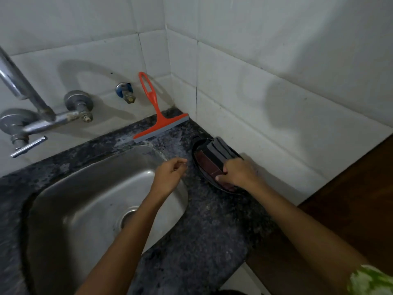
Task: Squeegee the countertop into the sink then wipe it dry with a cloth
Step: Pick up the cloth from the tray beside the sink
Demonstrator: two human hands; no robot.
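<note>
An orange squeegee leans against the back wall tiles, its grey blade resting on the dark speckled countertop behind the steel sink. My right hand grips a folded dark maroon and grey cloth that lies in a black dish by the right wall. My left hand hovers over the sink's right rim with loosely curled fingers and holds nothing.
A metal tap with a lever and a small valve stick out of the tiled back wall. White tiled walls meet in the corner behind the squeegee. A brown wooden surface lies to the right of the counter.
</note>
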